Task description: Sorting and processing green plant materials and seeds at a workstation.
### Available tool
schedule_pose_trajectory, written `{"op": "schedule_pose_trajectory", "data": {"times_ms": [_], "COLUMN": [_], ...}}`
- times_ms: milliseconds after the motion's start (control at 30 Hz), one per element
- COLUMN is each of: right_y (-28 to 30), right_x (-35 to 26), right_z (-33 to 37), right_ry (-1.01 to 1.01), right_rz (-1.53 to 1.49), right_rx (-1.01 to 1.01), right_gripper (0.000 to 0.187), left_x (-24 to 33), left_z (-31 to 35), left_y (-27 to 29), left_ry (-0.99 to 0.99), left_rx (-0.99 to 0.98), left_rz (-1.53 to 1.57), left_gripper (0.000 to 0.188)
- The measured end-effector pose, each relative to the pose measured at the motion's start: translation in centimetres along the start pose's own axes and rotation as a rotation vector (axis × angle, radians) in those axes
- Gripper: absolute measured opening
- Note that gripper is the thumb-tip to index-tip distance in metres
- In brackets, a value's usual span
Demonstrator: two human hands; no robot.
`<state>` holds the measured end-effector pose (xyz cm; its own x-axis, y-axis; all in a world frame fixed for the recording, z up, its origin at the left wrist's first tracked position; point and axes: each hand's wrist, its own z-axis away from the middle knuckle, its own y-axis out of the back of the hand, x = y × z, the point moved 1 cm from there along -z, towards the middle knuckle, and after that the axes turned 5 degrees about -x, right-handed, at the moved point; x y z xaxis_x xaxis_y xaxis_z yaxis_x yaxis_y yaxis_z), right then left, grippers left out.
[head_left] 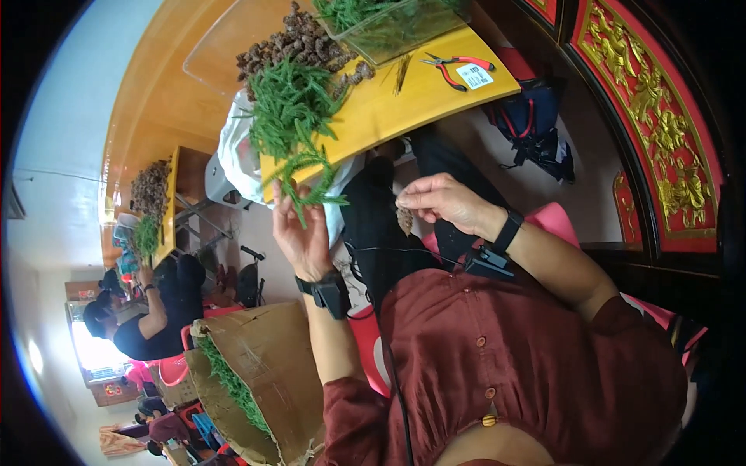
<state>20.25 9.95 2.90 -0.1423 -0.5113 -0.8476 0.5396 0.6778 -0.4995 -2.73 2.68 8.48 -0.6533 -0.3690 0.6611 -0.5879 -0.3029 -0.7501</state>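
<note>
My left hand (303, 237) is raised at the table's near corner, fingers closed on a curved green artificial pine sprig (317, 194). The sprig bends upward toward a heap of similar green sprigs (291, 109) on the yellow table (388, 113). Over my lap, my right hand (447, 203) pinches the top of a small brown pine cone (405, 220), which hangs below the fingertips. A gap separates the cone from the sprig. Both wrists wear black straps with small devices.
Brown pine cones (295, 43) lie piled behind the sprigs. Red-handled pliers (458, 66) rest near a clear bin (396, 35) of greenery. A cardboard box (264, 357) with more greenery stands at my left. Farther left, a person in dark clothes (148, 326) sits at another table.
</note>
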Motion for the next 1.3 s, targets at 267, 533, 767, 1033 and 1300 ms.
{"op": "schedule_pose_trajectory", "data": {"times_ms": [267, 533, 767, 1033, 1300], "right_y": [-1.1, -2.5, -1.6, -1.8, -3.1], "right_x": [0.8, 2.7, 2.7, 2.8, 3.4], "right_z": [-1.2, -1.9, -1.2, -1.5, -1.6], "right_ry": [0.075, 0.210, 0.157, 0.168, 0.225], "right_rz": [-0.080, -0.009, 0.094, 0.061, 0.175], "right_rx": [-0.069, -0.167, -0.126, -0.057, -0.114], "right_gripper": [0.019, 0.021, 0.021, 0.021, 0.017], "left_x": [-4.1, -5.9, -6.8, -7.6, -8.0], "left_z": [4.9, 5.9, 7.0, 6.8, 6.7], "left_y": [3.4, 6.7, 2.6, 5.3, 7.3], "left_ry": [0.190, 0.194, 0.155, 0.116, 0.155], "left_rx": [-0.202, -0.210, -0.075, -0.160, -0.280], "left_rz": [0.400, 0.323, 0.204, 0.193, 0.012], "left_gripper": [0.038, 0.044, 0.023, 0.021, 0.021]}}
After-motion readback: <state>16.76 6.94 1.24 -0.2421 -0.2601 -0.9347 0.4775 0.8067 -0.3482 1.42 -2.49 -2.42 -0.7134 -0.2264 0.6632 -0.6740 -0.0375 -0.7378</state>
